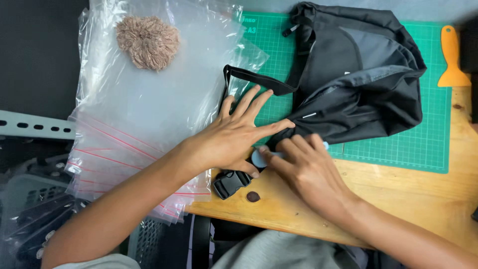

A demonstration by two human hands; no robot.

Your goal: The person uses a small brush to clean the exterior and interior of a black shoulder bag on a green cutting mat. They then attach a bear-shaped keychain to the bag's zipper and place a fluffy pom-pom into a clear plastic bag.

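Note:
A black fabric bag (358, 79) lies crumpled on a green cutting mat (423, 144). Its strap (259, 79) loops left over the plastic bags, and a black plastic buckle (231, 183) rests on the wooden table. My left hand (234, 137) lies flat, fingers spread, over the bag's lower corner and strap. My right hand (308, 169) is curled beside it, fingers pinching a small pale blue piece (259, 158) at the bag's edge. What that piece is I cannot make out.
A stack of clear zip bags with red seal lines (124, 134) covers the table's left side, with a tan fluffy pom-pom (148, 42) on top. An orange plastic scraper (452, 57) lies at the far right. A dark knot (253, 197) marks the wooden tabletop (398, 194).

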